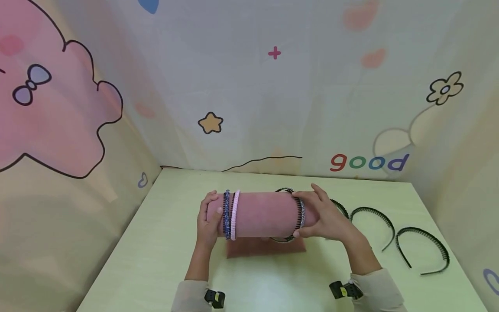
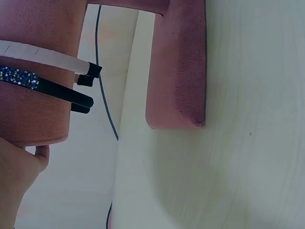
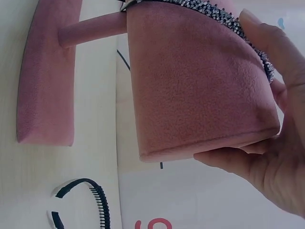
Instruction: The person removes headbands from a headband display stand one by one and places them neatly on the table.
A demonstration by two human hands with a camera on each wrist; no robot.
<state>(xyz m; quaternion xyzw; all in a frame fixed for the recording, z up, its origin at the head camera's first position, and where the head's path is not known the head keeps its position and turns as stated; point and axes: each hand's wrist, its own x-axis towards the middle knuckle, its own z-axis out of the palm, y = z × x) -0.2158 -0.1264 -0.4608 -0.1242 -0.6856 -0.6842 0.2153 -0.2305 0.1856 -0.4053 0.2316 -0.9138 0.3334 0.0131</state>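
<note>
A pink velvet headband stand has a thick horizontal roll on a post above a flat base. My left hand grips the roll's left end. Close to it a blue glitter headband and a pale pink headband sit side by side around the roll. Toward the right end, my right hand holds a silver rhinestone headband, fingers at its upper part and thumb lower down. In the right wrist view this band runs slantwise over the roll. Its far ends are mostly hidden.
Right of the stand, black toothed headbands lie on the pale table: one partly behind my right hand, another beside it, and one nearer the right edge. A printed cloth wall encloses the back and sides.
</note>
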